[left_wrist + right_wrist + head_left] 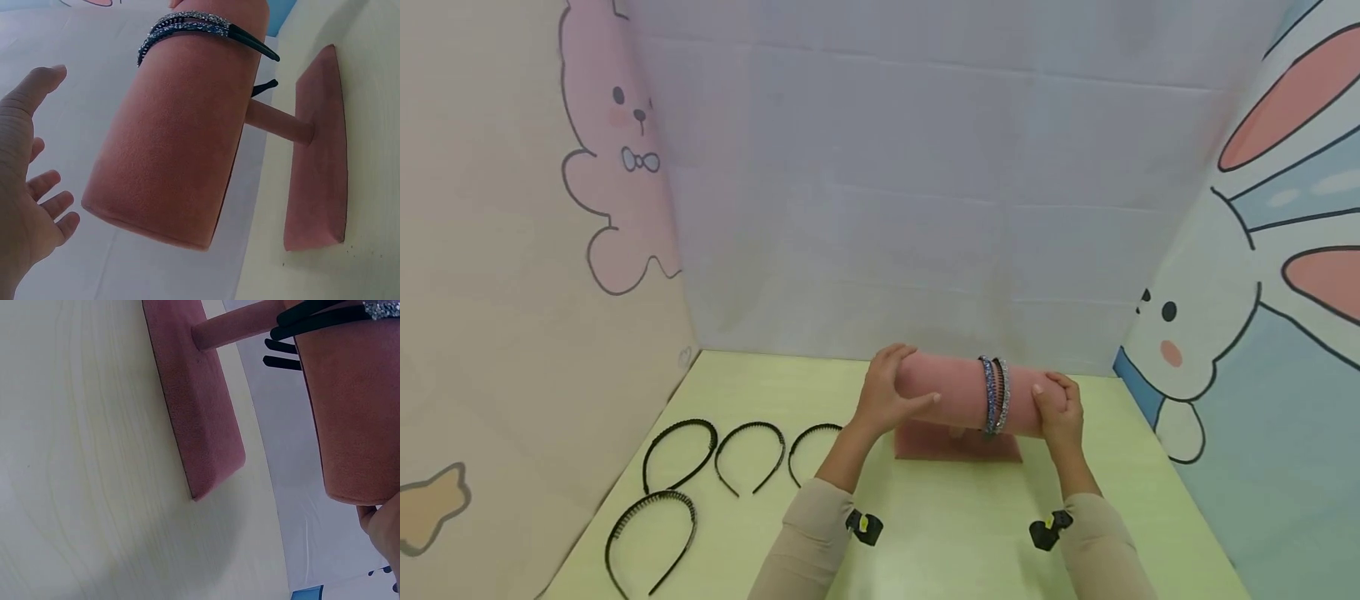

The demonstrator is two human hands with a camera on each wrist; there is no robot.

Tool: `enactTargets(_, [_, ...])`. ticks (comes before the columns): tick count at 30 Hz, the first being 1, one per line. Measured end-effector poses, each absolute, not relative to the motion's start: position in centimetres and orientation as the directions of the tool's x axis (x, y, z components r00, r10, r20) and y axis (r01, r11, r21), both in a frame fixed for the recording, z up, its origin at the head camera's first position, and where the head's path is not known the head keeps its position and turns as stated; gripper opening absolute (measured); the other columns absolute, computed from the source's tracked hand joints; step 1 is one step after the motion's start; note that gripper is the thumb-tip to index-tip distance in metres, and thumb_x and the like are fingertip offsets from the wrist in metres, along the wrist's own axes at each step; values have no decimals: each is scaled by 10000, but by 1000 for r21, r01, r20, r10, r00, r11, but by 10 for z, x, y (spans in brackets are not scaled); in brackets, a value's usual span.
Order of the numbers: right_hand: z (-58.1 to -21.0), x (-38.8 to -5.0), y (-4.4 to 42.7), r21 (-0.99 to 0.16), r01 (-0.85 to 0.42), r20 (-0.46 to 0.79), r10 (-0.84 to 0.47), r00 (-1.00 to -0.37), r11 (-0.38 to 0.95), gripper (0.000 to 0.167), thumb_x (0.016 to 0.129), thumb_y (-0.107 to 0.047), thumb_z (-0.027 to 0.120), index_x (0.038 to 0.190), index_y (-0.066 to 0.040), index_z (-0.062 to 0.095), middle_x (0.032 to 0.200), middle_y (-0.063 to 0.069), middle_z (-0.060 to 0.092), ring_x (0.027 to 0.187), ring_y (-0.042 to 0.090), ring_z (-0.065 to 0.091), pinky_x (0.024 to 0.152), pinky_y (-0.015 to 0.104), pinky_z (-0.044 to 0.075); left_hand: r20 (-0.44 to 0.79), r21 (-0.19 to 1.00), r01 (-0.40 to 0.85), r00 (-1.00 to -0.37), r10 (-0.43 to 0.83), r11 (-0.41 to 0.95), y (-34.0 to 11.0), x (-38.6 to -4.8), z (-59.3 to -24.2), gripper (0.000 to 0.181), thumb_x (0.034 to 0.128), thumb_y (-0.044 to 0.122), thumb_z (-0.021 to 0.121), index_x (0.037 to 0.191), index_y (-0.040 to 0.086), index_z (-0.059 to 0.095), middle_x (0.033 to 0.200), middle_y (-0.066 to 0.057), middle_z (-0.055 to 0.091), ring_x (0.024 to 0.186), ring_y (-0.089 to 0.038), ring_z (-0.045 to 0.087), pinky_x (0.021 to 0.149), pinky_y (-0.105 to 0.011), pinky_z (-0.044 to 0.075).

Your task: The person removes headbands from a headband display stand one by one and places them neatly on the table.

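A pink padded roll [943,392] on a post and flat base [955,450] forms a headband display stand. Around the roll, right of its middle, sit a blue glittery headband [989,396] and a silver glittery headband [1004,398], side by side. My left hand [883,396] is at the roll's left end, thumb and fingers spread; the left wrist view shows a gap between that hand [31,169] and the roll. With my right hand [1062,417] I grip the roll's right end, thumb on its front. Only part of this hand [384,528] shows in the right wrist view.
Several black toothed headbands lie on the pale table at left, including a near one [651,508], a far one [711,429] and one partly behind my left arm [808,433]. A white cloth [887,167] hangs behind; printed cartoon panels stand at both sides.
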State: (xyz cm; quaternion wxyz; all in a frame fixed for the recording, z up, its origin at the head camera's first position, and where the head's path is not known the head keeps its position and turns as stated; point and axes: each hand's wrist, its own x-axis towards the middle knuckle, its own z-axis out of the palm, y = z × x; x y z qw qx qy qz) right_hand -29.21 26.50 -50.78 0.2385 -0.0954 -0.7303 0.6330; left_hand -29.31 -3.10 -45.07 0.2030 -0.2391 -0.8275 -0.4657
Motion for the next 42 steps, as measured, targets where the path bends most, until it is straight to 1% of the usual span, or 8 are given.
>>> enactTargets(3, [-509,-292,267,-970,-172,232,438,-869,172,408,887,-246,622,1242,-93,492,1191,-71,485,1092,133,409,885,313,336,556,666,589,-801,222,457,-26,-297,-447,752,677,336,832,1305,78,510,1336,-101,435,1243,-270,382,965,-485,356])
enactTargets(7, [-510,-294,269,-970,-171,233,449,-863,173,378,882,-231,622,1224,-115,512,1176,-81,490,1085,125,410,873,305,336,537,655,584,-806,249,479,-18,-303,-444,761,673,340,835,1309,79,509,1347,-91,432,1254,-247,376,975,-455,356])
enactTargets(13, [-508,-296,269,-970,-186,238,448,-862,159,367,881,-242,630,1212,-126,521,1157,-96,498,1068,115,423,850,266,341,494,614,580,-811,313,535,-8,-312,-439,762,675,361,829,1316,112,503,1355,-69,429,1250,-250,377,988,-442,341])
enactTargets(20, [-506,-296,269,-974,-175,222,457,-861,145,355,881,-233,630,1201,-122,525,1134,-104,502,1044,112,429,826,252,347,448,496,599,-797,406,629,10,-327,-440,785,688,492,775,1339,169,478,1333,-17,458,1228,-197,407,999,-404,326])
enactTargets(25, [-498,-291,266,-979,-155,200,444,-874,135,380,881,-213,627,1218,-86,506,1145,-115,492,1046,112,424,827,256,347,354,421,564,-823,443,711,23,-334,-439,812,683,593,724,1363,242,455,1342,39,464,1235,-156,401,996,-372,333])
enactTargets(32, [-483,-277,255,-972,-178,229,439,-869,155,387,884,-175,611,1214,-17,488,1114,-124,493,1024,124,430,805,254,355,287,421,544,-839,462,726,37,-335,-434,801,692,557,734,1370,235,456,1350,26,467,1258,-189,366,1015,-400,282])
enactTargets(38, [-484,-276,252,-965,-203,256,443,-859,165,380,880,-170,619,1203,-13,494,1084,-170,499,1045,97,428,857,256,339,265,448,528,-849,456,722,42,-336,-432,824,682,620,706,1375,256,450,1361,52,463,1251,-198,378,999,-412,284])
enactTargets(42, [-484,-278,249,-960,-224,276,440,-854,168,371,881,-160,619,1195,-8,495,1067,-184,504,1018,83,435,840,232,337,252,487,535,-843,476,690,43,-337,-429,835,679,613,717,1383,262,437,1375,48,446,1269,-194,366,1024,-407,278])
